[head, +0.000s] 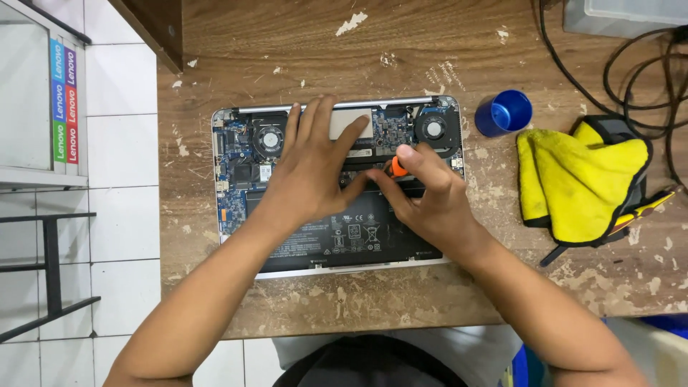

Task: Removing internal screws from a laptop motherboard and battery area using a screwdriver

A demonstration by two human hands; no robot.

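An opened laptop (236,179) lies bottom-up on a worn wooden table (401,294), its blue circuit board, two fans and black battery exposed. My left hand (312,165) rests flat on the middle of the board, fingers spread toward the far edge. My right hand (426,193) grips a small screwdriver with an orange handle (398,166), held upright over the strip between the board and the battery. The screwdriver's tip is hidden by my fingers.
A blue cap-like cup (504,112) stands right of the laptop. A yellow cloth (580,179) lies over a black pouch farther right. Black cables (631,79) loop at the back right. A white shelf with boxes (61,100) stands left, over tiled floor.
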